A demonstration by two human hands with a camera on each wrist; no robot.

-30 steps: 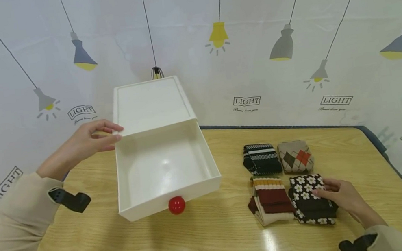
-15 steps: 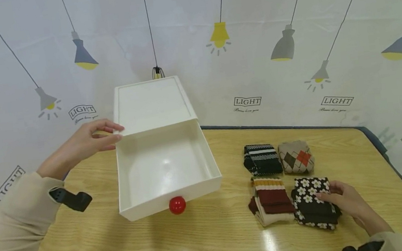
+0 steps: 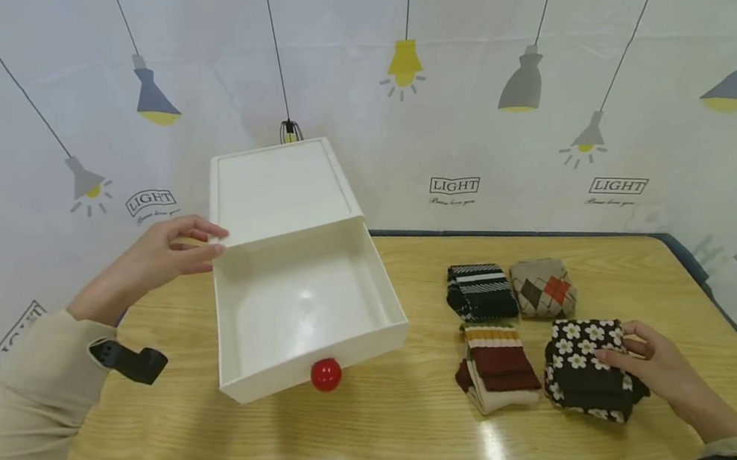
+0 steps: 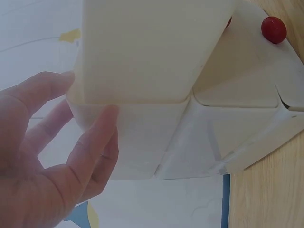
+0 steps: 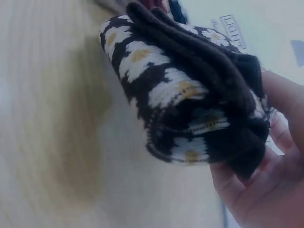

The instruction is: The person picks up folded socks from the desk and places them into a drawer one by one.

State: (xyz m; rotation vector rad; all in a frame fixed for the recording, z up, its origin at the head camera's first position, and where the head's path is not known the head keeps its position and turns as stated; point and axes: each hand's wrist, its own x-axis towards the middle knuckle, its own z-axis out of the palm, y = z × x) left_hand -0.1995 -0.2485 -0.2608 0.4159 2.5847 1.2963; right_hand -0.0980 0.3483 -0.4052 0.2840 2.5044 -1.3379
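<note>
Fingers (image 3: 635, 330) half closed on the daisy socks (image 3: 588, 368)

Right hand (image 3: 668, 369), nearest: thumb over the flowered face, other fingers behind the edge. Gap no wider than the folded bundle. Hold is at one end, probably to keep the fold from springing loose. Bundle sits tilted above the table (image 3: 397, 437), by its shadow in the right wrist view; whether a low corner touches wood, cannot tell.

Just beside it, maroon socks (image 3: 502, 377), folded, cuff up. Neat folding and rows suggest each pair was meant to be picked up whole.

Across to the left, drawer (image 3: 276, 380) stands out from its case (image 3: 280, 193), red knob (image 3: 326, 374) facing the wearer, presumably for easy reach.

Behind the maroon pair: black socks (image 3: 481, 293) and argyle socks (image 3: 543, 289), side by side.

Left hand (image 3: 162, 255): thumb and fingertips bent about the case's front corner, a light pinch, likely a steadying one. Left wrist view adds another knob (image 4: 274, 30).

Farthest, lamp-printed backdrop (image 3: 339, 76).
</note>
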